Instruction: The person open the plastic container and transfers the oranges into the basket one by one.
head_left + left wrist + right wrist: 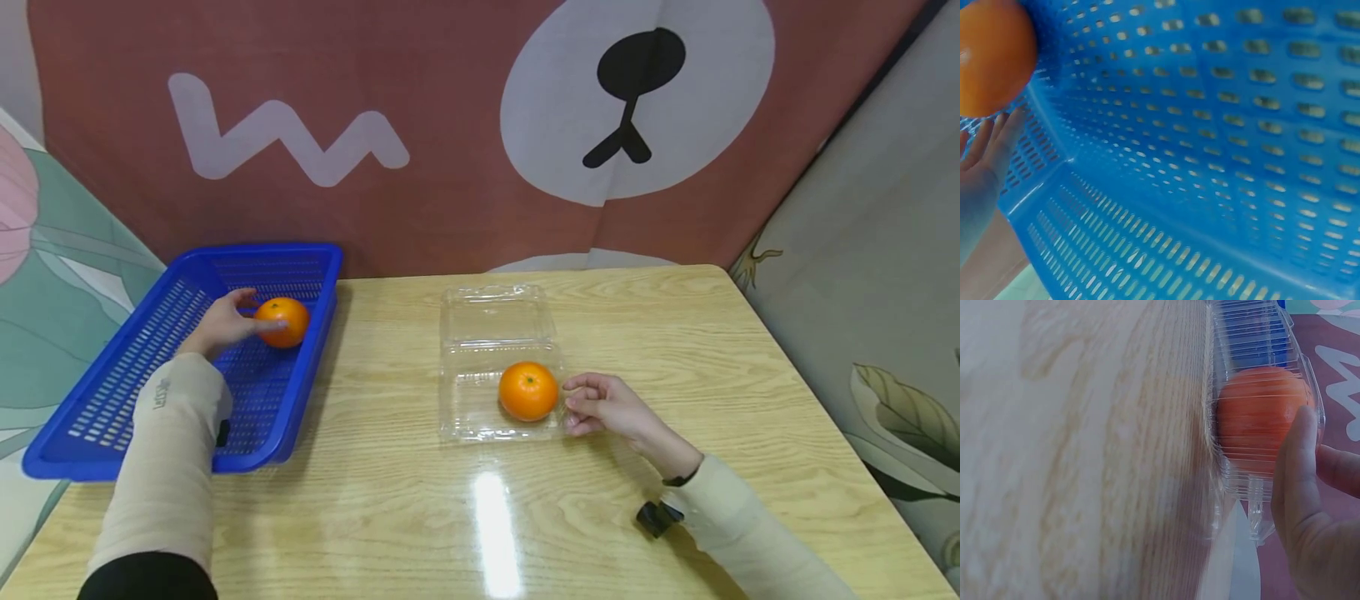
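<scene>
Inside the blue plastic basket [258, 417], near its far right corner, my left hand [225, 321] holds an orange [283, 322], thumb across its near side. In the left wrist view, the fingers [999, 144] lie along the underside of that orange [991, 56]. A clear plastic clamshell box [468, 408] lies with its lid folded back on the table. Another orange [528, 391] sits in the right part of its near half. My right hand [611, 410] pinches the box's right edge, with the thumb [1300, 456] outside the ribbed wall and a finger at the rim.
The pale wooden table [375, 517] ends at a brown wall cloth [450, 208] with a bear face on it. The basket stands at the left, its slotted walls higher than the box. A patterned cloth [862, 292] hangs along the right side.
</scene>
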The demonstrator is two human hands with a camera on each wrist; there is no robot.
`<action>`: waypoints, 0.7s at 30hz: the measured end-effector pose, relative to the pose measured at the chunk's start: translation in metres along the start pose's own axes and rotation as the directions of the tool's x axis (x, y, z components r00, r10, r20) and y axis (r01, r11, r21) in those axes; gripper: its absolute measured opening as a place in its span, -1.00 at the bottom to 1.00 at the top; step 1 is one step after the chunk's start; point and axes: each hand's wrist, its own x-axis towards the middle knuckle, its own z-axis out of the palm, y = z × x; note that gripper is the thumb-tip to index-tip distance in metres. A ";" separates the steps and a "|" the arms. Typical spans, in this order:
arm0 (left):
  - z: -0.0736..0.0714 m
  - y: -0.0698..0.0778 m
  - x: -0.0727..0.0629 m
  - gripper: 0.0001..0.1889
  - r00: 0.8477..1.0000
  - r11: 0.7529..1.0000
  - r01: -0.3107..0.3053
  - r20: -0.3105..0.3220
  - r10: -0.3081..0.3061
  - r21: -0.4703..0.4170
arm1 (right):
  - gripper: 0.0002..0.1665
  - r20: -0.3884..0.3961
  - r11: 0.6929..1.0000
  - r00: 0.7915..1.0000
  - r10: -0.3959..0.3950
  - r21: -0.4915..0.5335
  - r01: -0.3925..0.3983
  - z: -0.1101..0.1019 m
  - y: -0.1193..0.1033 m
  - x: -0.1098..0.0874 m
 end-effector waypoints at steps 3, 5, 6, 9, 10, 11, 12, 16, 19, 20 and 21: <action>-0.005 0.002 -0.002 0.17 1.000 1.000 0.002 -0.016 -0.002 -0.018 | -0.58 -0.002 1.000 1.000 0.000 -0.004 0.000 0.000 0.000 0.000; -0.008 0.005 -0.003 0.17 0.999 1.000 -0.006 -0.035 0.005 -0.022 | -0.58 -0.004 1.000 1.000 0.002 -0.008 -0.002 0.000 0.000 0.000; -0.010 0.007 -0.004 0.17 0.999 1.000 -0.012 -0.043 0.011 -0.024 | -0.58 -0.004 1.000 1.000 0.003 -0.008 -0.003 0.000 0.000 0.000; -0.015 0.016 -0.009 0.12 0.996 0.998 -0.052 -0.075 0.049 -0.033 | -0.58 -0.002 1.000 1.000 0.001 -0.008 -0.001 0.000 -0.001 0.000; -0.017 0.020 -0.010 0.12 0.995 0.997 -0.061 -0.081 0.058 -0.038 | -0.57 -0.002 1.000 1.000 0.000 -0.008 0.000 0.000 -0.001 0.000; -0.018 0.022 -0.012 0.12 0.994 0.996 -0.073 -0.090 0.069 -0.045 | -0.57 0.000 1.000 1.000 -0.002 -0.007 0.002 0.000 -0.001 0.000; -0.019 0.026 -0.014 0.12 0.993 0.995 -0.083 -0.094 0.078 -0.049 | -0.57 0.000 1.000 1.000 -0.003 -0.004 0.003 0.000 -0.001 0.000; -0.023 0.037 -0.022 0.11 0.989 0.994 -0.099 -0.117 0.093 -0.046 | -0.58 0.002 1.000 1.000 -0.004 0.003 0.004 0.000 0.000 0.000; -0.025 0.046 -0.028 0.09 0.985 0.993 -0.113 -0.135 0.107 -0.038 | -0.58 0.003 1.000 1.000 -0.004 0.003 0.004 0.000 0.000 -0.001; -0.025 0.050 -0.030 0.08 0.984 0.992 -0.119 -0.140 0.113 -0.036 | -0.58 0.003 1.000 1.000 -0.004 0.001 0.004 0.001 -0.001 -0.001; -0.026 0.054 -0.032 0.06 0.982 0.991 -0.127 -0.144 0.121 -0.035 | -0.58 0.002 1.000 1.000 -0.005 -0.001 0.005 0.001 -0.001 -0.001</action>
